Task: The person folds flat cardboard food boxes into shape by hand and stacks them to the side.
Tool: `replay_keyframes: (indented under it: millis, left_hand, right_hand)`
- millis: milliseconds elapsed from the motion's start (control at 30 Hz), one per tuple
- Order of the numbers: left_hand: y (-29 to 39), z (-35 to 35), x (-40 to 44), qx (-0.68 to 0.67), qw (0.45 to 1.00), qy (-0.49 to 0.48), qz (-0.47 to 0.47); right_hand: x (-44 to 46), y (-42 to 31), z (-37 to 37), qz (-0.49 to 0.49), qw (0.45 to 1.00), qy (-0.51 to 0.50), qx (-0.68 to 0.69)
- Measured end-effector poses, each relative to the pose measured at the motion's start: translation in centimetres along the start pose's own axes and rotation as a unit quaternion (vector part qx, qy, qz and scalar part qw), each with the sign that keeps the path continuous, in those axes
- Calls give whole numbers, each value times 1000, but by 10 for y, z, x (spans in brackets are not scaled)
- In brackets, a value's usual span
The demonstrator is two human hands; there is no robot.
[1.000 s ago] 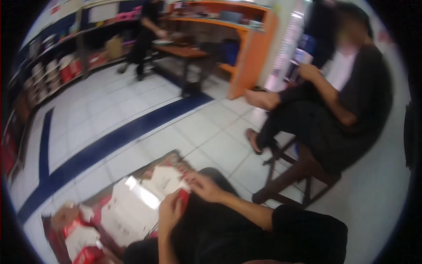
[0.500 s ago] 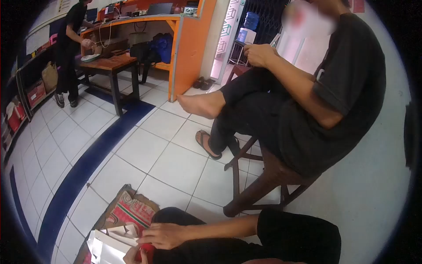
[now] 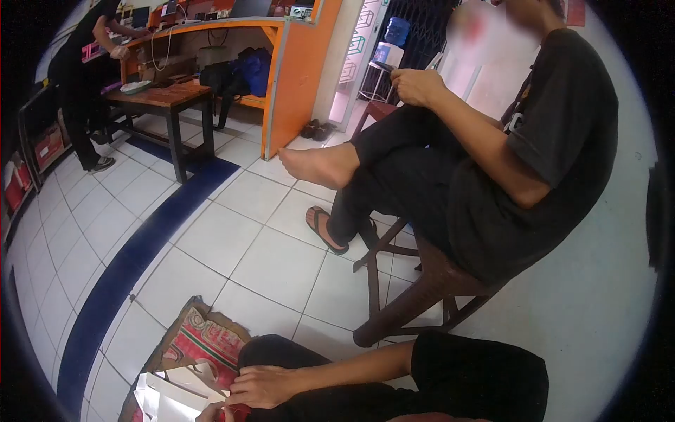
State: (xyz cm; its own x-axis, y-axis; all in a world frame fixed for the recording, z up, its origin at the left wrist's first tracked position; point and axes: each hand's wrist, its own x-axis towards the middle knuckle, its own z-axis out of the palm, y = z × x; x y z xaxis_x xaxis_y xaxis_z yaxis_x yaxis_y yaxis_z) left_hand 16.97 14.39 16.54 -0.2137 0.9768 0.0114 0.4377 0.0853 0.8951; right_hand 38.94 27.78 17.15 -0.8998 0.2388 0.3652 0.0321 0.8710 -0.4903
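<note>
At the bottom edge, my right hand [image 3: 264, 386] reaches in from the right, its fingers bent down over a small red object [image 3: 240, 411] beside white folded paper [image 3: 176, 397]. My left hand [image 3: 213, 413] is close below it, partly cut off by the frame, with its fingers closed against the red object. Both hands cover much of that object, so its kind does not show. The paper has upright creased flaps and lies to the left of my hands, over a worn cardboard sheet [image 3: 211, 344] printed in red.
A person in dark clothes [image 3: 492, 176] sits on a brown plastic stool [image 3: 415, 295] just ahead, holding a phone. Farther back are a low wooden table [image 3: 158, 97], an orange counter [image 3: 281, 91] and another person [image 3: 77, 77] standing. Sandals [image 3: 318, 131] lie by the counter.
The view has shifted slightly. My hands have lowered a little, with less of the left one in view. The standing person has moved left and leans toward the counter.
</note>
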Motion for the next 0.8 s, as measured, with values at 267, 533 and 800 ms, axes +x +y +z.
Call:
replay_keyframes:
  millis: [267, 533, 800]
  left_hand:
    - [1, 0, -4, 15, 1000, -11, -1]
    - [-7, 13, -7, -61, 996, 44, 38]
    - [-10, 10, -10, -43, 996, 49, 65]
  right_hand:
    - [-1, -4, 1, -5, 997, -43, -59]
    - [-1, -3, 3, -34, 992, -22, -122]
    - [0, -8, 2, -42, 992, 0, -121]
